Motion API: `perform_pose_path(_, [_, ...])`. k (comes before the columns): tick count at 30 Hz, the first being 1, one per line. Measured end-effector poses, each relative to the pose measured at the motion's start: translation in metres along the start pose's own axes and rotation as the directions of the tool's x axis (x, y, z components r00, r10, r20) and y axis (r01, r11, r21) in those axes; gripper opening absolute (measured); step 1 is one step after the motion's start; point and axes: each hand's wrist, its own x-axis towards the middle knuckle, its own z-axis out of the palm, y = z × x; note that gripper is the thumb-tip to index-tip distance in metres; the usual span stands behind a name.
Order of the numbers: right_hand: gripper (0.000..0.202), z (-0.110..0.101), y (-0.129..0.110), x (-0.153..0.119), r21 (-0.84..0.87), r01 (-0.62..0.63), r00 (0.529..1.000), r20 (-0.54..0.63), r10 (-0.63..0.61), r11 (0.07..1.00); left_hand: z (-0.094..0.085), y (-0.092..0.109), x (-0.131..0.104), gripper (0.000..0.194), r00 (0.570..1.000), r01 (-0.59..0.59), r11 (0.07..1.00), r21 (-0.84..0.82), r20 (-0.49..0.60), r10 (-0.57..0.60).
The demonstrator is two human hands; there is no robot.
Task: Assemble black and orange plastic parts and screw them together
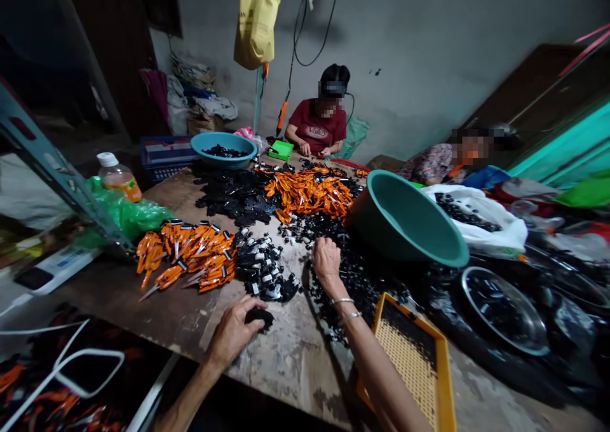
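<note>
My left hand (234,328) is at the near edge of the table, its thumb and fingers closed round a small black plastic part (261,317). My right hand (326,259), with bangles on its wrist, is curled over the small black and white pieces (296,230); its fingertips are hidden, so what they grip cannot be seen. Between the hands and to the left lies a heap of black parts with white pieces (262,260). Further left is a pile of orange-and-black tools with pointed metal tips (200,254).
A large green tub (414,219) leans at the right, near a yellow mesh tray (405,356) and a metal bowl (505,311). Orange parts (309,190) and black parts (238,194) are heaped mid-table. Two people (318,124) work beyond. A blue basin (223,149) stands far left.
</note>
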Motion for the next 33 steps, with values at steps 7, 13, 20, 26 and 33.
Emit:
perform_pose_path(7, [0.01,-0.039,-0.025,-0.123,0.342,0.213,0.977,-0.066,-0.202,0.915,0.017,0.01,0.002,0.021,0.983,0.181,0.928,-0.327,0.082,-0.163])
perform_pose_path(13, [0.019,-0.032,-0.043,-0.192,0.49,0.419,0.876,-0.439,-0.199,0.764,0.043,0.015,0.0,0.035,0.934,0.356,0.515,-0.78,0.274,-0.23])
perform_pose_path(20, [0.019,-0.036,-0.043,-0.187,0.498,0.404,0.849,-0.517,-0.111,0.767,0.053,0.016,-0.01,0.044,0.898,0.439,0.303,-0.846,0.428,-0.105])
perform_pose_path(26, [0.015,-0.03,-0.039,-0.191,0.447,0.415,0.899,-0.335,-0.282,0.792,0.055,0.012,-0.015,0.046,0.922,0.387,0.464,-0.797,0.339,-0.187])
perform_pose_path(33, [0.013,-0.032,-0.028,-0.198,0.614,0.352,0.926,-0.122,-0.356,0.706,0.048,0.008,-0.016,0.047,0.895,0.44,0.466,-0.768,0.417,-0.158])
